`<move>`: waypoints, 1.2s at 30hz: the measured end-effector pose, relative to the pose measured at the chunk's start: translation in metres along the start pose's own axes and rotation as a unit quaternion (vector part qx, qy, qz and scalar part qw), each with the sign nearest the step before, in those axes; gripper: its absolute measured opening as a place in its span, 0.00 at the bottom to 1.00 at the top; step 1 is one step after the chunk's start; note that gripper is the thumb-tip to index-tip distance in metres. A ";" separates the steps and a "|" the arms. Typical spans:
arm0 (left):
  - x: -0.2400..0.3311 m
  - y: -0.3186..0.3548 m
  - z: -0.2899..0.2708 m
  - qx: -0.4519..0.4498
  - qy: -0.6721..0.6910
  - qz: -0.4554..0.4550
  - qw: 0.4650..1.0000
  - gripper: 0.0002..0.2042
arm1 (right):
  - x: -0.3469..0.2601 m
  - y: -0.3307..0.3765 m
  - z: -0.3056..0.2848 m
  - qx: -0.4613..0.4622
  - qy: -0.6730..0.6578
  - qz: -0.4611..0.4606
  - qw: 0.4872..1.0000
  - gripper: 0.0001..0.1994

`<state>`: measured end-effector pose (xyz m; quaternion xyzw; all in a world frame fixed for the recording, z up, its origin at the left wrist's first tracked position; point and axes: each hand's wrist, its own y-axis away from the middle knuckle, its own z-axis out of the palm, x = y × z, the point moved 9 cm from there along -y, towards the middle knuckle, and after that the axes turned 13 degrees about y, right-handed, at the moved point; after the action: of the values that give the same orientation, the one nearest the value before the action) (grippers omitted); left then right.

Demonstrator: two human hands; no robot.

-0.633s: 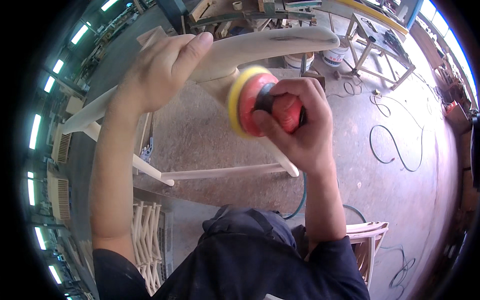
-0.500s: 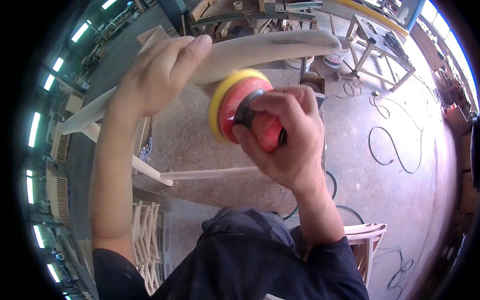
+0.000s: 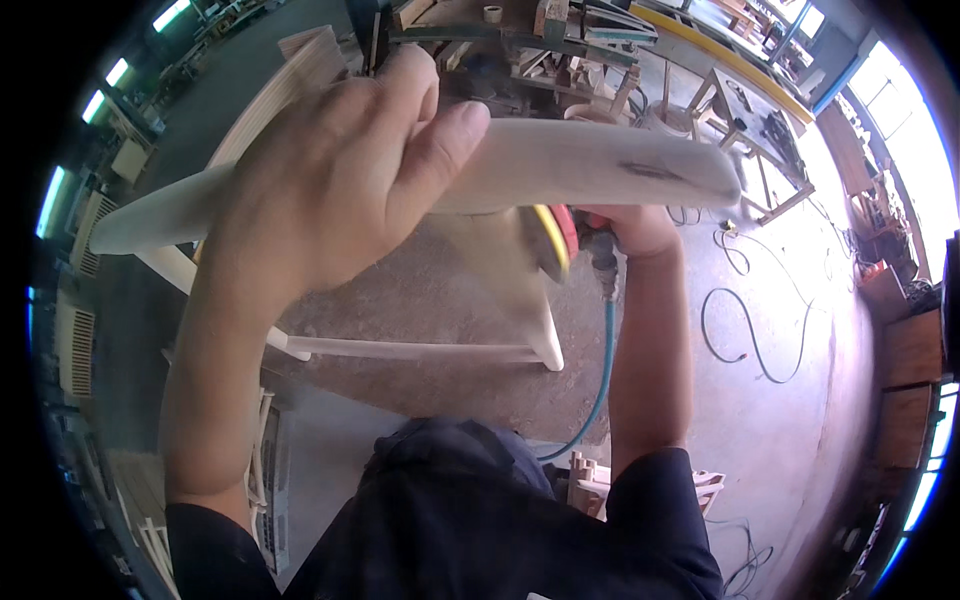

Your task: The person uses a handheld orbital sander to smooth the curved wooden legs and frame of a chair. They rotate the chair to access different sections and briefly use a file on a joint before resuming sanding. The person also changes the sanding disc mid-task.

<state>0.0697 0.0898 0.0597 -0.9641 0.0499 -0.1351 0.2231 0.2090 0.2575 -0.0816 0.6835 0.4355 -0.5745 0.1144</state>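
Note:
A pale wooden chair frame, its wide curved rail [image 3: 580, 158] uppermost, spans the view in front of me. Toward the rail's right end runs a dark streak in the wood. My left hand [image 3: 325, 185] is wrapped over the rail left of its middle, thumb along the top. Below the rail, my right hand [image 3: 640, 228] grips a red sander with a yellow-edged disc [image 3: 556, 240]; the rail hides most of its fingers. The disc is tipped on edge beside a blurred leg of the frame; whether they touch I cannot tell. A teal air hose [image 3: 607, 350] hangs from the sander.
Under the frame is a brown work surface [image 3: 430, 385]. A bench with wood scraps [image 3: 560, 75] stands at the far side, a small metal-legged table [image 3: 750, 125] at the far right. Loose hose [image 3: 735, 300] lies on the right floor. Stacked wooden parts [image 3: 590, 480] are near my right elbow.
The sander has gone from in front of the rail to below it, rightward, its disc turned on edge. The rail now sits lower and further right in view, my left hand still on it.

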 end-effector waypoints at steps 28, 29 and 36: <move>-0.024 -0.014 0.010 -0.023 -0.042 0.007 0.999 0.24 | -0.156 0.093 0.136 0.319 0.546 -0.120 0.765 0.16; -0.024 -0.013 0.009 -0.012 -0.035 0.016 0.999 0.24 | -0.157 0.091 0.143 0.324 0.548 -0.153 0.756 0.17; -0.023 -0.010 0.006 0.014 -0.018 0.022 0.999 0.23 | -0.144 0.105 0.110 0.341 0.477 -0.090 0.805 0.16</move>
<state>0.0495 0.1045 0.0535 -0.9617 0.0650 -0.1134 0.2408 0.2153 0.0566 -0.0251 0.8243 0.2708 -0.2949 -0.4003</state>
